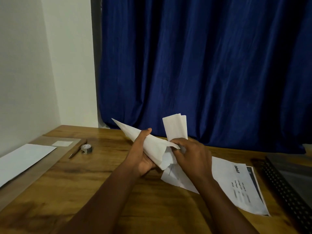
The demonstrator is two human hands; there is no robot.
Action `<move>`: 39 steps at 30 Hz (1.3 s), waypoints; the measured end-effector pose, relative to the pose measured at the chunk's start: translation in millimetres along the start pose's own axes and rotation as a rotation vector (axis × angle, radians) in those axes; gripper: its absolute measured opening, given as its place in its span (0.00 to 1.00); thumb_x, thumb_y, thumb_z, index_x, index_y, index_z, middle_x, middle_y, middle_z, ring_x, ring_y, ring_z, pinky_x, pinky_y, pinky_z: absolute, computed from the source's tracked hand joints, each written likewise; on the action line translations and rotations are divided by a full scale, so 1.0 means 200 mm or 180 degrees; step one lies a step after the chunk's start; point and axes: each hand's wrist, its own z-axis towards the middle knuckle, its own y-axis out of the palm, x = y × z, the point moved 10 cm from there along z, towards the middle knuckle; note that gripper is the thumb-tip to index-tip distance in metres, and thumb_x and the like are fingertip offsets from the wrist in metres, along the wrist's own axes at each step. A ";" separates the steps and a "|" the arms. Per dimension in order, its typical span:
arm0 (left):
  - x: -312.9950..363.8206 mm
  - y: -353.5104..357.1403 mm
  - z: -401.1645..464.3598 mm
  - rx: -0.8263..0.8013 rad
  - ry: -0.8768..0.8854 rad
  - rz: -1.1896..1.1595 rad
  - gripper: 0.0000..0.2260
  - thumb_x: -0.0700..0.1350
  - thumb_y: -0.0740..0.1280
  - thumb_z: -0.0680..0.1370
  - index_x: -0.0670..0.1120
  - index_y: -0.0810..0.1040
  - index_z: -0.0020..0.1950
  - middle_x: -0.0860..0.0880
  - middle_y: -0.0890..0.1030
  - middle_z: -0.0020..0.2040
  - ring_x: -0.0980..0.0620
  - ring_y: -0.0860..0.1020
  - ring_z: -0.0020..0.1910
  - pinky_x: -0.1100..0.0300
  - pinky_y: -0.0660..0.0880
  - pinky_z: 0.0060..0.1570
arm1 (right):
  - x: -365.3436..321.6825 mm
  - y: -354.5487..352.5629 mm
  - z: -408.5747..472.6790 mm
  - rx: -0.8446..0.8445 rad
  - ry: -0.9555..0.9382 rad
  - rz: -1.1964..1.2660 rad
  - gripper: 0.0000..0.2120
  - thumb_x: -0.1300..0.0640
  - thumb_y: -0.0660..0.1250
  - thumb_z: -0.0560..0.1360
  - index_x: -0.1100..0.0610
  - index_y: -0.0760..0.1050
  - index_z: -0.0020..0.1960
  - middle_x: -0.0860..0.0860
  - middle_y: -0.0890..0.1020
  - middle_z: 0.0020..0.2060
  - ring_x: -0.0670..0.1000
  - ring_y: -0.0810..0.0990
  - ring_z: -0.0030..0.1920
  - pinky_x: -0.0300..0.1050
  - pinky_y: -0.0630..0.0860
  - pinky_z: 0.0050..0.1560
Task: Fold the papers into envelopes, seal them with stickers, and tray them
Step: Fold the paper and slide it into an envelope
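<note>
Printed sheet [236, 184] on the table [84, 183] reads "blinkit"; its smaller lines are blurred. Both hands hold one white folded paper [152, 146] above the table: left hand [143, 154] wraps the pointed end, right hand [189, 152] pinches the part standing upright. Tape roll [86, 148] and pen [77, 151] lie far left.

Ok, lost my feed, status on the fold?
Left hand and right hand both grip the folded paper, held above the table. No sticker on it yet. Printed sheets lie beneath.
</note>
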 end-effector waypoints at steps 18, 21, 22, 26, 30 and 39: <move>0.48 -0.24 -0.09 0.0890 0.1472 -0.0648 0.35 0.55 0.81 0.70 0.47 0.69 0.71 0.43 0.81 0.61 0.41 0.82 0.58 0.33 0.80 0.57 | 0.02 0.08 0.00 -0.0921 -0.0215 0.0433 0.25 0.46 0.65 0.82 0.40 0.62 0.77 0.47 0.82 0.58 0.46 0.82 0.48 0.46 0.83 0.44; 0.44 -0.20 -0.07 0.0673 0.1286 -0.0710 0.31 0.56 0.80 0.70 0.49 0.69 0.65 0.41 0.81 0.60 0.39 0.82 0.56 0.30 0.80 0.51 | -0.01 0.08 0.01 -0.0941 -0.0269 0.0115 0.18 0.47 0.66 0.82 0.48 0.72 0.71 0.49 0.84 0.53 0.48 0.83 0.47 0.50 0.83 0.44; 0.42 -0.18 -0.07 0.0619 0.1240 -0.0661 0.30 0.56 0.80 0.70 0.49 0.69 0.64 0.41 0.81 0.60 0.39 0.82 0.56 0.31 0.81 0.51 | -0.02 0.08 0.01 -0.0935 -0.0275 0.0023 0.16 0.46 0.66 0.82 0.48 0.74 0.69 0.48 0.85 0.51 0.48 0.83 0.45 0.49 0.82 0.42; 0.39 -0.16 -0.06 0.0583 0.1213 -0.0585 0.31 0.56 0.80 0.71 0.48 0.70 0.66 0.42 0.80 0.62 0.39 0.81 0.58 0.32 0.81 0.51 | -0.02 0.08 0.01 -0.0909 -0.0324 -0.0162 0.11 0.47 0.65 0.82 0.48 0.77 0.63 0.45 0.84 0.45 0.46 0.80 0.40 0.41 0.73 0.35; 0.38 -0.17 -0.07 0.0683 0.1232 -0.0670 0.38 0.55 0.80 0.70 0.49 0.65 0.74 0.41 0.79 0.64 0.38 0.80 0.60 0.28 0.77 0.58 | -0.05 0.09 -0.01 -0.0883 -0.0461 0.0043 0.07 0.53 0.69 0.81 0.48 0.81 0.58 0.45 0.84 0.43 0.45 0.79 0.39 0.29 0.63 0.34; 0.34 -0.11 -0.06 0.0512 0.1121 -0.0522 0.45 0.55 0.82 0.65 0.49 0.63 0.76 0.39 0.77 0.67 0.35 0.79 0.62 0.24 0.76 0.57 | -0.10 0.15 -0.05 -0.1307 -0.0720 -0.0073 0.29 0.59 0.62 0.81 0.40 0.64 0.79 0.47 0.82 0.61 0.50 0.81 0.51 0.39 0.70 0.42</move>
